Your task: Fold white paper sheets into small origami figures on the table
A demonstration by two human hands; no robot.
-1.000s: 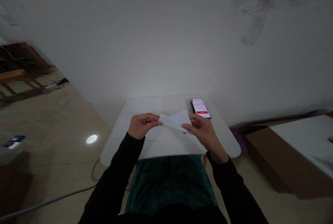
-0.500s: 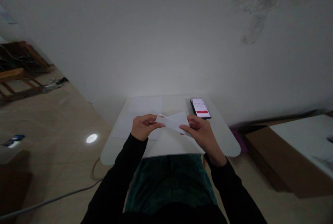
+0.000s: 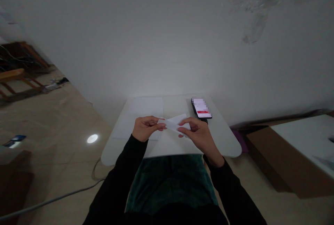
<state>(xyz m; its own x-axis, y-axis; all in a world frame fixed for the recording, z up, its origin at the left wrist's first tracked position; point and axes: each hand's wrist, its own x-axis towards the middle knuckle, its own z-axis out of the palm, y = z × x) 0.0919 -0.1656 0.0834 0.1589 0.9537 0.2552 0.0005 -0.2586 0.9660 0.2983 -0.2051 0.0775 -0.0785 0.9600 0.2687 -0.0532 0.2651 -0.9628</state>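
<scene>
Left grip (image 3: 143, 128) pinched the folded paper (image 3: 171, 124) at nine o'clock, right grip (image 3: 200, 134) at three, apparently to steady it above the desk (image 3: 223, 139).

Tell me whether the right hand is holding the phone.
No, the phone sits on the white table beyond the right hand, which pinches the folded paper.
</scene>
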